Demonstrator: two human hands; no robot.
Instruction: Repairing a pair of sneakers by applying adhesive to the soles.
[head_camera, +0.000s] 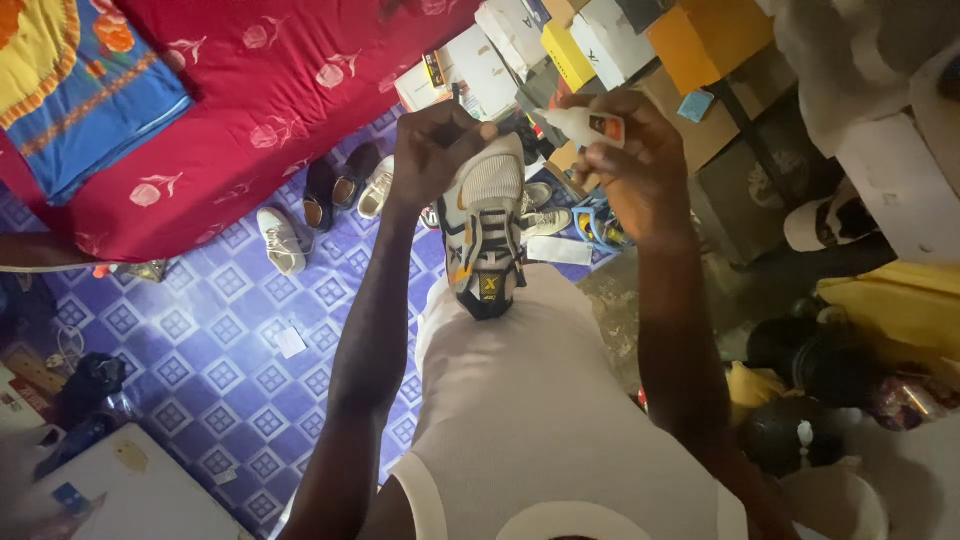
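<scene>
With my left hand (432, 150) closed around the sneaker (485, 240) braced upright on my knee, I keep the glue bottle (585, 124), pinched in my right hand (645, 165), angled steadily at its toe.

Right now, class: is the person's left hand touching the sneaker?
Touching. The head view shows the left hand gripping the sneaker at its heel end, fingers wrapped against it with no gap.
</scene>
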